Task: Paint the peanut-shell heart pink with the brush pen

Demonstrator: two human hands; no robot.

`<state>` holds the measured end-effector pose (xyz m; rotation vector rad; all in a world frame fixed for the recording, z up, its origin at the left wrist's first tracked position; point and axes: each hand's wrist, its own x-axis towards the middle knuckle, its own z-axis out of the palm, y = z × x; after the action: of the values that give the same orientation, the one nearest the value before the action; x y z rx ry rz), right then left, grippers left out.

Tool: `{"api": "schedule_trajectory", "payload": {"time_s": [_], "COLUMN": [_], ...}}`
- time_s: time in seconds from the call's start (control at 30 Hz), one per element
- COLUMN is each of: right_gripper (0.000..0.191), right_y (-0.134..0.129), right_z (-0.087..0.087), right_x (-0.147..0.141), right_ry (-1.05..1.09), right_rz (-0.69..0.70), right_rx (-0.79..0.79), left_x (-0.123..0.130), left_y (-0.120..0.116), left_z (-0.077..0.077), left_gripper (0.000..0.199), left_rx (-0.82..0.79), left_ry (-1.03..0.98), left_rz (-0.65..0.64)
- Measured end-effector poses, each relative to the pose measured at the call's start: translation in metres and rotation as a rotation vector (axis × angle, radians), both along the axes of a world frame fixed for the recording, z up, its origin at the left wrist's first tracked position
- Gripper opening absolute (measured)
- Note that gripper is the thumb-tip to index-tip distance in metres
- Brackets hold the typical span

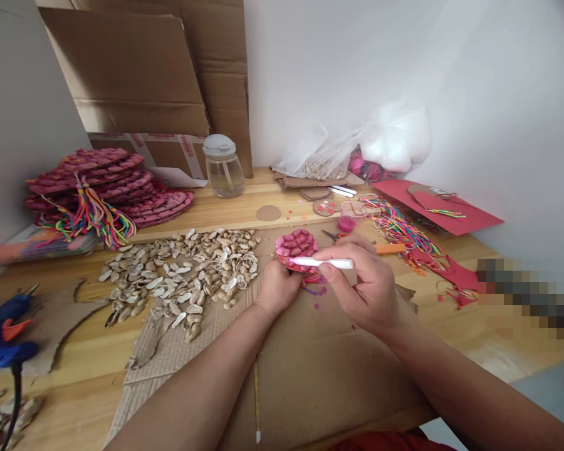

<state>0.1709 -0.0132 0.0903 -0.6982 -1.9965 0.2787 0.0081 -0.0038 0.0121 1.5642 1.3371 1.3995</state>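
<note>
My left hand (282, 288) is closed on the lower left edge of a small round disc (297, 244) covered in pink-painted peanut shells. In my right hand (364, 285) is a white marker (333, 263), held between thumb and fingers. Its pink tip reaches the disc's lower edge, over the shells. Part of the disc's underside and my left fingertips are hidden. Beneath both hands lies a cardboard sheet (338, 382) with purple and pink stains. To the left of my left hand spreads a heap of peanut shells (192, 263).
A stack of pink shell discs with tassels (98, 188) stands at left, near a blue glue gun (7, 332). Behind are a water bottle (224, 169) and cardboard boxes (136, 69). Coloured cords (399, 222), red paper (442, 203) and a pink pot (346, 223) lie right.
</note>
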Motion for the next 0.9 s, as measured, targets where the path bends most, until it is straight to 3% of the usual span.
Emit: {"api": "schedule_trajectory", "payload": {"time_s": [0.13,0.9], "right_gripper": [0.015,0.013], "right_y": [0.002,0.008], "right_z": [-0.003,-0.01], "right_x": [-0.002,0.003], "right_ry": [0.046,0.052], "right_rz": [0.024,0.026], "right_rx": [0.038,0.064], "left_x": [0.0,-0.002], "left_y": [0.0,0.006], "left_z": [0.0,-0.011], "left_gripper": [0.044,0.044], "left_rx": [0.032,0.023], "left_ry": [-0.02,-0.025], "left_rz": [-0.041,-0.025]}}
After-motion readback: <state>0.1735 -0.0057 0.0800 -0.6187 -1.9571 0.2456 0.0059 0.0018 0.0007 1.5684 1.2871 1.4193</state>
